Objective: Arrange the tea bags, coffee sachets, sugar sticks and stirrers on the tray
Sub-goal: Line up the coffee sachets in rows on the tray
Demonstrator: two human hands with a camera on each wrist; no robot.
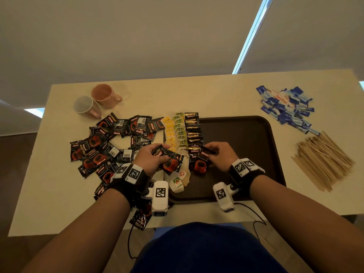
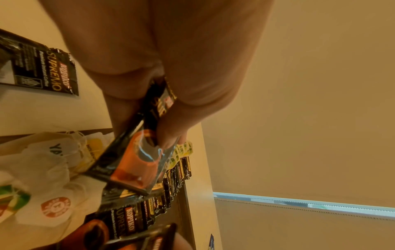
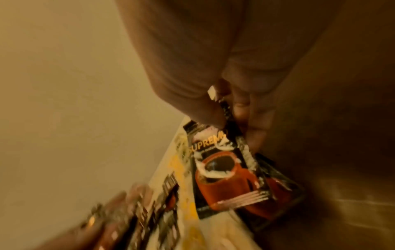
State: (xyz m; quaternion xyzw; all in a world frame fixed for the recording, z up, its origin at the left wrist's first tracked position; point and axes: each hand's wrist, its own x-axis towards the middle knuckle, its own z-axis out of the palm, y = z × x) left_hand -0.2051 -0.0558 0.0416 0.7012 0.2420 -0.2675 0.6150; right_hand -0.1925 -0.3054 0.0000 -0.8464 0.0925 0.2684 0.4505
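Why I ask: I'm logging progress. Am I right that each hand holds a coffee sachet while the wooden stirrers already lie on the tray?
Not quite. In the head view the wooden stirrers lie on the table, right of the tray. The left hand and right hand do each hold a coffee sachet.

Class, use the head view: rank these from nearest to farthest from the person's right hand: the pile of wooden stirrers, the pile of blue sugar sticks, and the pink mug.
Measured from the right hand:
1. Wooden stirrers, on the table just right of the tray.
2. Blue sugar sticks, far right of the table, beyond the stirrers.
3. Pink mug, far left, lying on its side.
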